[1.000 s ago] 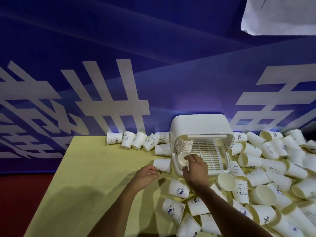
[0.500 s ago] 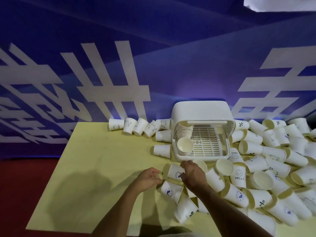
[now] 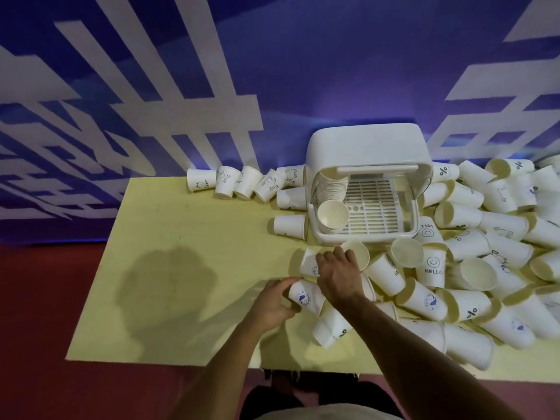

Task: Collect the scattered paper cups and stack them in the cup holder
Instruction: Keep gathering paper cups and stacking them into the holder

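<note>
**A:** What do we see at the left of the yellow surface (image 3: 181,268)?

**B:** A row of cups (image 3: 242,184) lies tipped along the far edge, white paper with small line drawings. Just right of it are two single cups (image 3: 290,226) on their sides, beside the holder's left wall.

**A:** And nearer to us?

**B:** Our left hand (image 3: 274,301) is there. Its fingers and thumb are curled round the narrow end of a blue-printed cup (image 3: 306,297), which lies on its side on the surface. The cup's wide end runs under our right wrist.

**A:** And the right hand (image 3: 338,275)?

**B:** It is palm down over the near-left corner of the heap with its fingers bent. The tips are at the rim of an open-mouthed cup (image 3: 360,253). Whether it grips anything, we cannot tell.

**A:** Where is the cup holder (image 3: 368,150)?

**B:** It stands at the far edge against the blue banner (image 3: 303,71). It is a white plastic box with its lid swung up and back and a slatted tray inside. A nested stack (image 3: 331,192) lies along its left wall, the nearest cup's mouth facing us.

**A:** And right of that?

**B:** That is the heap (image 3: 491,237), many white cups tumbled over one another. Some are printed HELLO with a smiley and some carry a percent sign. It runs to the right edge of our view.
</note>
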Demonstrator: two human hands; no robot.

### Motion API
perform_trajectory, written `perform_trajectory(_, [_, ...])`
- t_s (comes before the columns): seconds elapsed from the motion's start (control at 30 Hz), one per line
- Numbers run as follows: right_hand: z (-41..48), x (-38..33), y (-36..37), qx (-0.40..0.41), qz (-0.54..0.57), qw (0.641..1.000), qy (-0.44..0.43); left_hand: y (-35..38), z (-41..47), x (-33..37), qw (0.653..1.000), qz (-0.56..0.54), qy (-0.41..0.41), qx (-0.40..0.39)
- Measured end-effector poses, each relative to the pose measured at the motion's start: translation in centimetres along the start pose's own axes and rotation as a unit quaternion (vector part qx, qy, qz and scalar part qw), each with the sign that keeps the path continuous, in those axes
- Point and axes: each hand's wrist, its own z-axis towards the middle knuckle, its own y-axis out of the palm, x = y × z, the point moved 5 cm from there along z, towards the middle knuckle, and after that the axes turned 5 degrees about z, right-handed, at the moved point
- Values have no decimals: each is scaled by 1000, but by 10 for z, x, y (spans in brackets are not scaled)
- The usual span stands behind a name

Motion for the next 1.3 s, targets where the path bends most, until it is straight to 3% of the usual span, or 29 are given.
perform_trajectory(0.13, [-1,0,5,35,-15,999,-2,6,4,10,999,36,23,25])
perform_trajectory(0.53, [3,5,17,-12,5,1000,22,19,3,6,995,70,-11,70])
perform_trajectory(0.77, [12,9,-14,43,92,995,-15,-2,-1,6,994,12,-57,88])
perform_trajectory(1.0, [21,9,-57,119,248,960,-59,-30,-4,31,994,-21,-48,92])
perform_trajectory(1.3, [26,46,-105,197,394,896,53,-58,0,59,990,-11,-21,136])
